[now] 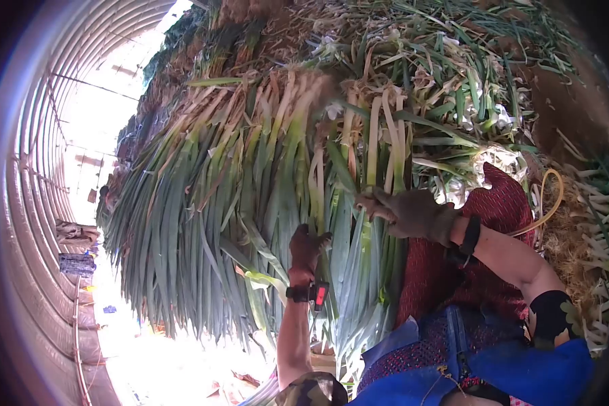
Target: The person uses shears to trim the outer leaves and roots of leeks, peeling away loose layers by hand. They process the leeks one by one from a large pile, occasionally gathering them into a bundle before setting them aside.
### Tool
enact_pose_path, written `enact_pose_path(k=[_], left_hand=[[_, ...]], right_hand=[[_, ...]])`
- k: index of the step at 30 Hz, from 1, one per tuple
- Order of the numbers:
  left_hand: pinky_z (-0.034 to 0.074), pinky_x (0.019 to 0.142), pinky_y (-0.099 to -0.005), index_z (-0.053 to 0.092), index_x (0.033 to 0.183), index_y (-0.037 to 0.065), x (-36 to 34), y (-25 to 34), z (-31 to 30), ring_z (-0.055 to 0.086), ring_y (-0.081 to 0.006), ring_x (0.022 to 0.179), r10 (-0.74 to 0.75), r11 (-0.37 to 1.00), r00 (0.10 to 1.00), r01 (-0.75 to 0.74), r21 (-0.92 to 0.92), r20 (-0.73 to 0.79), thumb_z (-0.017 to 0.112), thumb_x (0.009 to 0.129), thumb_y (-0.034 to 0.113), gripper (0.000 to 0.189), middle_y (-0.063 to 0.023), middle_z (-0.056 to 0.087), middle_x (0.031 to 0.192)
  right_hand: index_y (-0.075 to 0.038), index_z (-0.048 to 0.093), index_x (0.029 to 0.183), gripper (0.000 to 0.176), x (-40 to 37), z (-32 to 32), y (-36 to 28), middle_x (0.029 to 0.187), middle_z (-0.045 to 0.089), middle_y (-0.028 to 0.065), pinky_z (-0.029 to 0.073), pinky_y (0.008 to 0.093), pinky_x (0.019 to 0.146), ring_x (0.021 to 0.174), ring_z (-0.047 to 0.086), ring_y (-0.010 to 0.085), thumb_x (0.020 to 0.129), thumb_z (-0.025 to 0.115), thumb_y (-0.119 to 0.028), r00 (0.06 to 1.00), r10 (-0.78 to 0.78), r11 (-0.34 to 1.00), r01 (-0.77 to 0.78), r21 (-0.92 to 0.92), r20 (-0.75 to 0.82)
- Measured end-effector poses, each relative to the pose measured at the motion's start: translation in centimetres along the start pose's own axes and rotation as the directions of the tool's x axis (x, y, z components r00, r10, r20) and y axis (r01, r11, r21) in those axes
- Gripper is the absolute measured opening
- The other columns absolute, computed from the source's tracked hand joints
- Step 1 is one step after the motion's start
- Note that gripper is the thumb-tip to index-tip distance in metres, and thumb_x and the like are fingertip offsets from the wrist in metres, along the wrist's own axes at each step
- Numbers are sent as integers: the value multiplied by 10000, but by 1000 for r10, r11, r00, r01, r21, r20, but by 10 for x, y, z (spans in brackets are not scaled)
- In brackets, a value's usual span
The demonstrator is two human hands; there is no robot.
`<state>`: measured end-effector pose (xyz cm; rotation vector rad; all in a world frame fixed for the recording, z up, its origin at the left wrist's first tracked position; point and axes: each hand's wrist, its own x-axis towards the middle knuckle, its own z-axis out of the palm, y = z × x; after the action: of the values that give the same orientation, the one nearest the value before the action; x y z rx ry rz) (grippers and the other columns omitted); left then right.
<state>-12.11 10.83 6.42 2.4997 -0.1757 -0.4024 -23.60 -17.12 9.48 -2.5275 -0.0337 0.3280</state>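
Long green onions (183, 203) lie in a thick pile, dark green leaves toward me and pale, dry-skinned stems pointing away. My left hand (308, 249), in a dark glove, rests over the leaves near the middle of the pile. Its thumb stands apart from the fingers, and I see nothing held between them. To the right, my right hand (413, 213), also gloved, is closed at the pile's right edge. Its fingers pinch a green onion (350, 172) by the leaf. The palms of both hands are hidden.
Loose leaves and peeled trimmings (453, 81) are heaped at the back right. More white-stemmed onions (602, 223) lie at the far right, near a yellow cord loop (553, 179). Dark red patterned cloth (484, 210) covers my lap. A ribbed curved wall (40, 203) rises on the left.
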Motion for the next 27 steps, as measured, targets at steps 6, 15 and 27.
enact_pose_path(k=[6, 15, 27], left_hand=[[512, 653, -350, 674, 1007, 17, -36, -45, 28, 657, -194, 681, -10, 917, 986, 74, -391, 164, 731, 829, 243, 293, -104, 699, 789], [525, 585, -275, 675, 1113, 69, -35, 27, -46, 675, -161, 714, -49, 980, 989, 74, -184, 140, 653, 911, 216, 252, -23, 681, 850], [564, 775, -472, 489, 1330, 111, 36, 29, 35, 687, -361, 889, 177, 895, 972, -94, 435, -154, 675, 877, 419, 579, -142, 677, 1009]], right_hand=[[-45, 368, 1440, 803, 24, 0, -3, 822, 698, 162, 533, 499, 653, 739, 702, 354, 731, 692, -236, 999, 20, 1000, -20, -2, -43], [-40, 410, 1410, 745, 45, 1, -10, 853, 701, 184, 537, 473, 662, 763, 701, 363, 728, 667, -195, 1000, -6, 1000, 6, 8, 5], [-78, 389, 1438, 773, 60, -4, -11, 858, 698, 168, 528, 487, 663, 774, 697, 361, 737, 670, -246, 998, 68, 998, -68, 0, 14]])
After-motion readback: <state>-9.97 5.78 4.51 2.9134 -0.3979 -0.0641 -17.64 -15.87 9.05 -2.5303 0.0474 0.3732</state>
